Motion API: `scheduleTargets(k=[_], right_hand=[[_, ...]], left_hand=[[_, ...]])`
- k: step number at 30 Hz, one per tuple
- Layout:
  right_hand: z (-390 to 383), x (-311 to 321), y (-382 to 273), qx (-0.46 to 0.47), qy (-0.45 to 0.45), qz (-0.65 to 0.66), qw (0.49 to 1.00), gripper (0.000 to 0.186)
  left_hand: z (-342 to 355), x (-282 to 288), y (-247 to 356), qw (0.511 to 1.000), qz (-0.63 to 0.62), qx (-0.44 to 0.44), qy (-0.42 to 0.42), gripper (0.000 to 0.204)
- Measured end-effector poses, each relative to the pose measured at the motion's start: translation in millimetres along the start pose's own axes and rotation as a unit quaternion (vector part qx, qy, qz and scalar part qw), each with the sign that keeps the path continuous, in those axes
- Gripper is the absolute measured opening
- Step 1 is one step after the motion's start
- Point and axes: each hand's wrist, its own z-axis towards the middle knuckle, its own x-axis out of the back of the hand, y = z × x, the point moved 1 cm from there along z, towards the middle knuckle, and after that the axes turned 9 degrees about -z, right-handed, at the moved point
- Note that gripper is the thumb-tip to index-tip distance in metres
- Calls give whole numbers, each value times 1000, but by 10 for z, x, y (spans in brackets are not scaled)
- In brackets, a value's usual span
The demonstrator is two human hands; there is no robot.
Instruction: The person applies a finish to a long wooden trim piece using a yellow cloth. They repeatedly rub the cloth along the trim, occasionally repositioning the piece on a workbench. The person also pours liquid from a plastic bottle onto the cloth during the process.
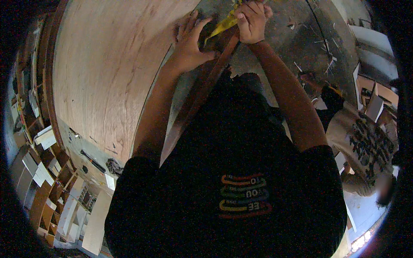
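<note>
Black shirt [180, 193] nearest camera. Left hand [190, 48] open, fingers spread, near the pale wooden panel's [107, 64] edge. Right hand [251, 23] curled at the brown wooden strip's [205, 84] upper end, beside yellow material [222, 26]; what it grips cannot be determined. Co-worker [361, 142] at right.

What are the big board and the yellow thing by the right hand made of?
The big board looks like wood, pale and dull: wavy grain shows. The yellow thing may be thin, smooth plastic, since it looks creased, but I can't be sure.
</note>
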Motion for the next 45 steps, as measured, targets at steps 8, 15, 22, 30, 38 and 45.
scheduleTargets(k=[8,15,22,30,38,45], right_hand=[[-9,-43,0,5,34,15,999,27],[-10,-69,13,-2,19,2,1000,27],[-1,-26,23,-6,-15,11,1000,29],[19,-25,35,12,-2,32,999,26],[41,-12,3,6,-5,35,999,29],[11,-37,3,0,34,40,999,32]], left_hand=[[-165,15,23,999,-40,10,24,90],[-222,19,-45,1000,-8,6,23,90],[-332,-82,24,990,-70,25,118,68],[-476,-171,279,981,6,115,156,20],[-364,-91,458,984,91,102,115,12],[-434,-130,262,990,47,90,100,11]])
